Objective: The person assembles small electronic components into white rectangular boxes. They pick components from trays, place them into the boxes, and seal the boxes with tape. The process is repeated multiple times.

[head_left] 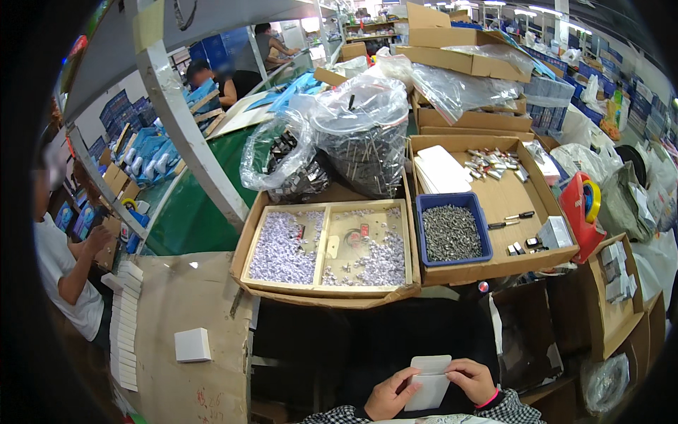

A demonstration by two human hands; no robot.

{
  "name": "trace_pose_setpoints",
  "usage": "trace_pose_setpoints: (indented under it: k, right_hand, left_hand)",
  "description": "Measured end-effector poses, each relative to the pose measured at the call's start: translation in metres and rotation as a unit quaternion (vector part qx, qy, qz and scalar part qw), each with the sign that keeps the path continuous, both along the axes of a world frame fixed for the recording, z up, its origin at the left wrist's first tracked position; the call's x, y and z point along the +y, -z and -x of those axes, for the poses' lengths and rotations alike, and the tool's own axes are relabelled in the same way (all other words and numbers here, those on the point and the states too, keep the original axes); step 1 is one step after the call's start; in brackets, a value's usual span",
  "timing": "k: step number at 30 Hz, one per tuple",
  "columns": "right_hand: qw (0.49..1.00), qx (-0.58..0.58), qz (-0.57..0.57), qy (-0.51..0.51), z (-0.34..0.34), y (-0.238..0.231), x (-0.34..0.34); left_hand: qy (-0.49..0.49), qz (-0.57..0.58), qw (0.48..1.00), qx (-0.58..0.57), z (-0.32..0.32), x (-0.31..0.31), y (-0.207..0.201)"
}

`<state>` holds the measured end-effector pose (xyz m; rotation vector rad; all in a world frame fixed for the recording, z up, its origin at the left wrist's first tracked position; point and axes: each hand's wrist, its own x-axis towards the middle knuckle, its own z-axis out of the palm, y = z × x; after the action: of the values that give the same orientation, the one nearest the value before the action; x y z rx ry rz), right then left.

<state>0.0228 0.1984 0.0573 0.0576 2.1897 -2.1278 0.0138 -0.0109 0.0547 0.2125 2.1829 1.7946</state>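
Observation:
Low in front of me, a small white box (428, 393) with its end flap raised is held upright between both hands. My left hand (388, 396) grips its left side, thumb near the top edge. My right hand (473, 380), with a pink band at the wrist, pinches the upper right corner by the flap. Whether anything is inside the box cannot be seen. To the left, a closed white box (192, 345) lies on the cardboard-covered table (162, 297), and a long row of similar white boxes (126, 332) lines its left edge.
Ahead stand a divided wooden tray (325, 244) of small white parts and a blue bin (487, 244) of metal pieces. A cardboard tray (526, 205) holds screwdrivers and small parts. Plastic bags (364, 134) of dark parts stand behind. Another person (70, 261) is at the far left.

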Motion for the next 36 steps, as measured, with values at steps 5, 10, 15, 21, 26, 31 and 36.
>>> trace_pose_setpoints:
  k: [5,10,15,21,26,31,36]
  right_hand:
    - [0.993,-0.046,0.108,0.005,0.01,0.004,-0.003]
    - [0.944,-0.175,0.28,0.01,0.016,0.006,-0.007]
    - [0.908,-0.288,0.304,0.008,0.024,0.005,-0.006]
    - [0.993,-0.019,0.086,-0.077,0.023,0.015,-0.004]
    - [0.994,-0.006,0.04,-0.103,0.025,0.015,0.005]
    - [0.987,0.06,-0.001,-0.148,0.036,0.0,0.014]
    - [0.979,0.045,-0.065,-0.186,0.05,-0.018,0.022]
  left_hand:
    - [-0.027,-0.055,0.998,-0.008,0.011,0.001,0.011]
    - [0.01,-0.114,0.992,-0.062,0.016,-0.001,0.019]
    - [0.024,-0.061,0.997,-0.048,0.025,0.002,0.014]
    - [-0.022,-0.156,0.987,-0.002,0.021,0.0,0.019]
    - [0.001,-0.227,0.973,-0.042,0.027,-0.001,0.026]
    - [0.065,-0.227,0.972,-0.005,0.037,-0.005,0.016]
    - [0.056,-0.212,0.972,-0.081,0.033,0.004,0.006]
